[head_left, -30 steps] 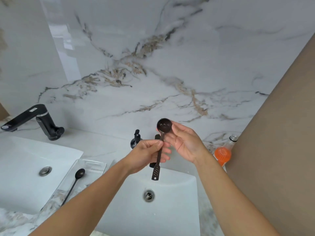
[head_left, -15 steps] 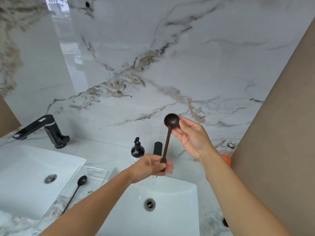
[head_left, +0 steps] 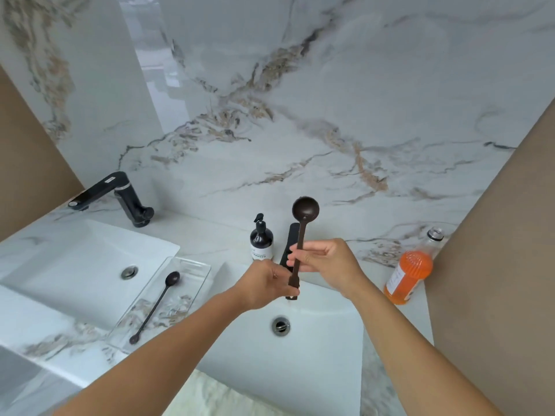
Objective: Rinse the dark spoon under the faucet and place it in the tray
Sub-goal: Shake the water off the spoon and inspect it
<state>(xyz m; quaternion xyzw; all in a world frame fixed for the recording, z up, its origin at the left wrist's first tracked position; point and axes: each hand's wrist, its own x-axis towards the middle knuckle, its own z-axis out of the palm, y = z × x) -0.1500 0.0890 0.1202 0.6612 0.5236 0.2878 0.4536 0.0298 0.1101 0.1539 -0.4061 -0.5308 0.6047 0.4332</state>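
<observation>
I hold the dark spoon [head_left: 305, 209] upright above the right basin [head_left: 315, 340], its round bowl at the top. My right hand [head_left: 333, 265] pinches the middle of the handle. My left hand [head_left: 264, 285] grips the handle's lower end. The black faucet [head_left: 290, 238] stands just behind the spoon, partly hidden by my fingers, and I see no water running. A clear tray [head_left: 192, 262] lies on the counter to the left, with a thin dark spoon [head_left: 159, 298] in it.
A black pump bottle [head_left: 262, 240] stands left of the faucet. An orange bottle [head_left: 410, 274] leans at the right by a brown wall [head_left: 495, 265]. A second basin [head_left: 75, 259] with its own black faucet [head_left: 120, 193] lies at the left.
My right hand has slid from the spoon's bowl down to the middle of the handle. My left hand has shifted to the handle's lower end. The spoon stays upright.
</observation>
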